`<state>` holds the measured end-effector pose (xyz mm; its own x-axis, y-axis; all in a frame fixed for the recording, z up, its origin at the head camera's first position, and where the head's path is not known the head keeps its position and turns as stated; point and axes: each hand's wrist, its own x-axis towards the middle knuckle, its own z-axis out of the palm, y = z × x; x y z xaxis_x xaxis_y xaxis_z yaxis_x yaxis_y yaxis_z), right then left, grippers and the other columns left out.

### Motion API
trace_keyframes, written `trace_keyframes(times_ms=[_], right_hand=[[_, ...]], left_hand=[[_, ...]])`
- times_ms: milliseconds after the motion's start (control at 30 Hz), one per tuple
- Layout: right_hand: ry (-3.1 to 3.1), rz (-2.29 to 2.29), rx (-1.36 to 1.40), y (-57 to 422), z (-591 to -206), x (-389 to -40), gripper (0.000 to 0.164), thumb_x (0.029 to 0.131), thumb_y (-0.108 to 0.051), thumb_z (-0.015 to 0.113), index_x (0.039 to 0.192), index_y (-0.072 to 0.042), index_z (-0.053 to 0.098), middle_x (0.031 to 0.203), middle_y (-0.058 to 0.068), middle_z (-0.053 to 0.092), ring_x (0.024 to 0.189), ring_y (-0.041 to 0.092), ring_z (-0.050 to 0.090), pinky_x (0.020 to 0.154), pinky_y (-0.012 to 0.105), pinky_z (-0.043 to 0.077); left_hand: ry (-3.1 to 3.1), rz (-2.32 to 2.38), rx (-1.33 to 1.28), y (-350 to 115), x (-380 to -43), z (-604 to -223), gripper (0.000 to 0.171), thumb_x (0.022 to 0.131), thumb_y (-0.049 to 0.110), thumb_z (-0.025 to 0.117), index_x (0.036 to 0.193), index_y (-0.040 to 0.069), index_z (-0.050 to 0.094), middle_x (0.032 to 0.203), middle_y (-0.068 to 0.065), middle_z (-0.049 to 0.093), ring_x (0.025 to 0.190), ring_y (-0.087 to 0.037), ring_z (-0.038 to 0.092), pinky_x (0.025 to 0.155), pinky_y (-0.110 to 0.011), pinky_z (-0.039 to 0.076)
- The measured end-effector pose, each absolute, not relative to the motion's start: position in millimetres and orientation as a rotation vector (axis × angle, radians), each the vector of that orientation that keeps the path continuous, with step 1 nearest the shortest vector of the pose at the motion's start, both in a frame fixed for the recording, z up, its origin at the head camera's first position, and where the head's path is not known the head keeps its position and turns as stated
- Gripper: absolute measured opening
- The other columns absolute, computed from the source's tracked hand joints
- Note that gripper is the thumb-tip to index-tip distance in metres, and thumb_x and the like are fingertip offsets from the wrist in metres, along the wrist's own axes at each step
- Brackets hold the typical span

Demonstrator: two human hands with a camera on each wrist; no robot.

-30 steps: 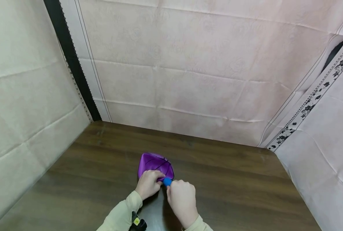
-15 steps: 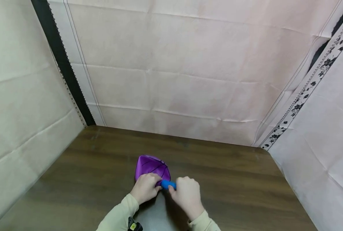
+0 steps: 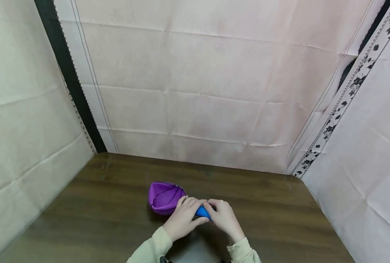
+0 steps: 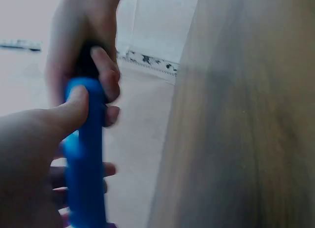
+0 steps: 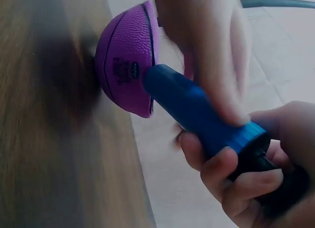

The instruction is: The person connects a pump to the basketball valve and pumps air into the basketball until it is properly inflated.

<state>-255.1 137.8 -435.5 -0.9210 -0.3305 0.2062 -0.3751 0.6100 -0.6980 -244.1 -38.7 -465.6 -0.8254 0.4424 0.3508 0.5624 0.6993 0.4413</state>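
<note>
A purple, caved-in mini basketball [image 3: 163, 201] sits on the wooden table, its hollow facing up in the head view. Just right of it is a blue hand pump [image 3: 203, 212] with a black end. My left hand [image 3: 183, 219] holds the blue barrel [image 4: 88, 154], thumb along it and fingers behind. With curled fingers, my right hand [image 3: 226, 219] grips the pump's black end [image 5: 256, 164]. In the right wrist view the blue tip overlaps the ball's rim; I cannot tell whether they are joined.
The brown wooden table [image 3: 116, 219] spreads around both hands. Pale creased cloth [image 3: 188, 91] hangs behind it, with more cloth at both sides. A black strip [image 3: 70, 73] shows at the back left corner.
My left hand has shifted right from the ball's edge onto the blue barrel. Both hands are now close together, covering more of the pump. The ball appears slightly further left.
</note>
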Motion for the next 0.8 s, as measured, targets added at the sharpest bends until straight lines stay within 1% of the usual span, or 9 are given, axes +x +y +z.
trace_keyframes(times_ms=[67,133,200,300,467,567,667,733,800], right_hand=[[-2.772,1.299,0.572,140.9,-436.5,-255.6,0.026,0.098,-0.028,0.056,0.093,-0.007,0.071,0.065,-0.002,0.062,0.046,0.006,0.052,0.047,0.022,0.042],[-2.803,1.353,0.557,146.2,-436.9,-255.2,0.029,0.099,-0.030,0.056,0.098,-0.005,0.070,0.068,0.001,0.065,0.046,0.011,0.056,0.047,0.024,0.045],[-2.845,1.373,0.555,153.0,-436.1,-254.5,0.031,0.099,-0.032,0.055,0.101,-0.004,0.068,0.067,0.002,0.066,0.046,0.014,0.057,0.047,0.026,0.045],[-2.880,1.355,0.566,164.0,-431.5,-254.7,0.030,0.100,-0.031,0.052,0.100,-0.005,0.067,0.061,0.003,0.061,0.045,0.013,0.052,0.046,0.026,0.043],[-2.880,1.353,0.582,176.0,-423.6,-255.4,0.027,0.101,-0.028,0.051,0.101,-0.007,0.068,0.056,0.002,0.053,0.044,0.008,0.045,0.044,0.026,0.039],[-2.825,1.349,0.453,186.8,-415.1,-252.9,0.024,0.100,-0.026,0.053,0.100,-0.008,0.069,0.059,0.001,0.055,0.044,0.008,0.046,0.046,0.025,0.039],[-2.724,1.369,0.252,200.4,-405.0,-249.3,0.019,0.099,-0.023,0.055,0.095,-0.011,0.070,0.058,0.002,0.055,0.044,0.009,0.046,0.047,0.024,0.038],[-2.668,1.382,0.164,207.3,-400.3,-247.7,0.020,0.098,-0.026,0.056,0.092,-0.013,0.070,0.059,0.000,0.056,0.044,0.010,0.047,0.049,0.024,0.040],[-2.631,1.383,0.137,210.6,-398.9,-248.9,0.024,0.099,-0.029,0.054,0.091,-0.014,0.071,0.059,0.000,0.056,0.046,0.009,0.048,0.052,0.023,0.042]], left_hand=[[-2.746,-0.780,-0.828,-33.5,-251.2,-470.2,0.052,0.093,0.055,0.050,0.129,0.018,0.057,0.123,0.003,0.063,0.115,-0.018,0.055,0.108,-0.047,0.034],[-2.775,-0.731,-0.830,-30.9,-255.6,-475.9,0.051,0.092,0.056,0.050,0.125,0.018,0.060,0.119,0.004,0.065,0.109,-0.015,0.058,0.103,-0.043,0.039],[-2.766,-0.676,-0.837,-29.8,-257.4,-480.5,0.048,0.092,0.056,0.051,0.121,0.019,0.062,0.112,0.005,0.066,0.101,-0.013,0.059,0.098,-0.041,0.043],[-2.717,-0.634,-0.827,-28.8,-258.4,-483.8,0.045,0.092,0.057,0.049,0.117,0.023,0.063,0.106,0.008,0.065,0.095,-0.011,0.058,0.093,-0.039,0.045],[-2.670,-0.637,-0.814,-31.9,-257.5,-485.6,0.041,0.093,0.057,0.048,0.123,0.032,0.059,0.100,0.010,0.064,0.091,-0.009,0.057,0.085,-0.035,0.047],[-2.655,-0.645,-0.792,-35.4,-258.8,-482.7,0.040,0.093,0.057,0.048,0.125,0.034,0.059,0.101,0.009,0.065,0.095,-0.012,0.060,0.086,-0.039,0.049],[-2.638,-0.672,-0.749,-40.3,-260.6,-478.5,0.041,0.093,0.055,0.050,0.124,0.030,0.061,0.102,0.007,0.066,0.099,-0.016,0.062,0.090,-0.043,0.049],[-2.626,-0.679,-0.729,-43.2,-261.4,-476.5,0.041,0.094,0.054,0.051,0.124,0.027,0.061,0.103,0.006,0.067,0.100,-0.017,0.062,0.094,-0.045,0.048],[-2.616,-0.681,-0.725,-44.6,-262.5,-474.9,0.041,0.095,0.052,0.051,0.124,0.025,0.061,0.104,0.006,0.066,0.100,-0.016,0.062,0.095,-0.045,0.047]])
